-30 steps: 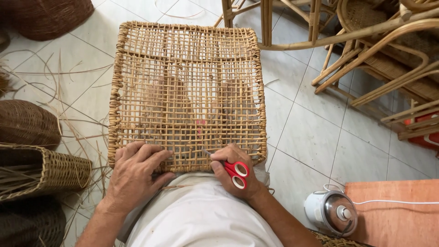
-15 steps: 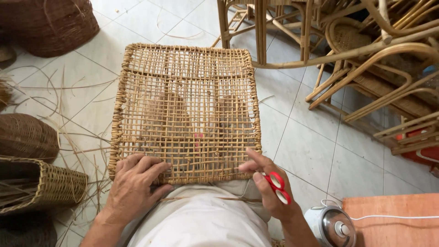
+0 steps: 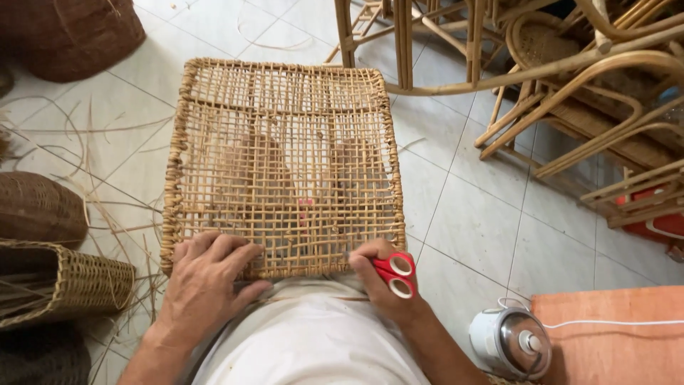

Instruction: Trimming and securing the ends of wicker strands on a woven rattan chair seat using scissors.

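- While the square open-weave rattan panel [image 3: 285, 167] lies flat across the person's lap, its far edge points at the rattan chair frames [image 3: 570, 78].
- Left hand [image 3: 206, 285]: palm down on the panel's near-left corner, fingers spread and slightly curled over the weave, pressing it. Holds nothing else.
- Right hand [image 3: 385, 281]: closed around red-handled scissors [image 3: 395, 274] at the panel's near-right edge. Red loops show beside the knuckles; blades hidden, can't tell if they're open.
- White shirt [image 3: 306, 342] sits right below the panel's near edge, between both forearms.
- Left of the panel: tan woven rattan basket lying on its side [image 3: 68, 285], dark brown woven basket [image 3: 35, 207] beyond it, loose rattan strands [image 3: 92, 178] scattered on the pale tiled floor [image 3: 470, 221].
- Far-left of the panel: another dark brown woven basket [image 3: 71, 32].
- Near-right of the panel: small white round electric cooker [image 3: 509, 342] with white cord [image 3: 613, 323], touching an orange mat [image 3: 613, 342].
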